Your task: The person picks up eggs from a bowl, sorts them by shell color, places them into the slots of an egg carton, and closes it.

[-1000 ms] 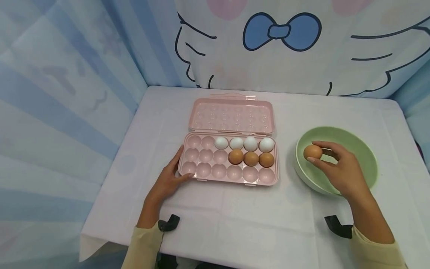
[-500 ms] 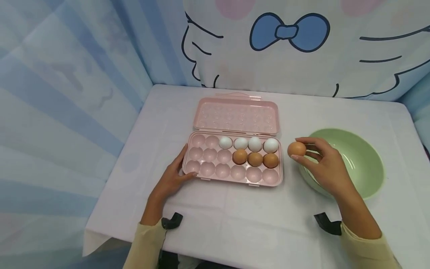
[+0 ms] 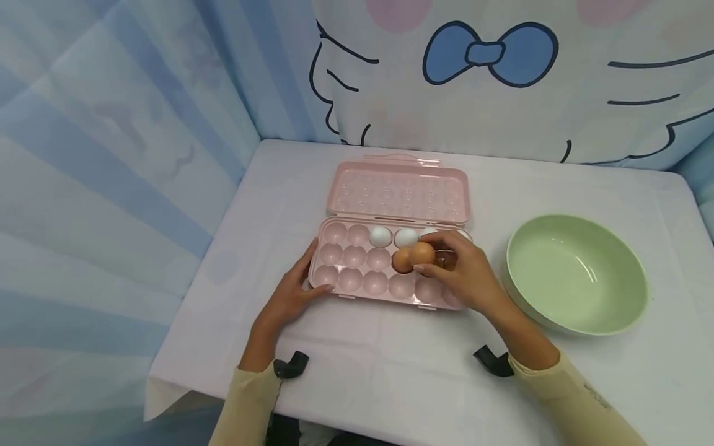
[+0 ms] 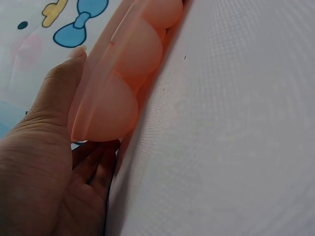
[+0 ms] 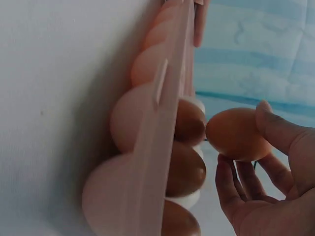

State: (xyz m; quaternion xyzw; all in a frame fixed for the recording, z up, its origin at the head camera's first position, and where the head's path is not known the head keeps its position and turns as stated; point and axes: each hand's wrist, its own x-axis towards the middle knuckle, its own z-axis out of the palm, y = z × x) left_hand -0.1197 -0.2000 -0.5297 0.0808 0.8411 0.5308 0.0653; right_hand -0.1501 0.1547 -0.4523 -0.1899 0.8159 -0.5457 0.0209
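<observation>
A pink plastic egg box (image 3: 387,284) lies with its lid folded back. White eggs (image 3: 380,237) sit in its far row and brown eggs (image 3: 401,261) in the middle row, some of them hidden behind my right hand. That hand (image 3: 465,272) pinches another brown egg (image 3: 422,254) between thumb and fingers, above the middle row. In the right wrist view the pinched egg (image 5: 238,133) is held over the box's rim, higher than the seated eggs. My left hand (image 3: 292,291) grips the near left corner of the box, its thumb (image 4: 66,81) on the rim.
A green bowl (image 3: 577,272) stands on the right of the white-covered table (image 3: 390,378); no egg shows inside it. The box's pink lid (image 3: 398,192) lies flat behind the tray. Patterned curtains (image 3: 139,186) hang along the left and back edges.
My right hand has carried the brown egg left, from over the green bowl to over the egg box. The left hand keeps its hold on the box corner. The whole view has shifted slightly.
</observation>
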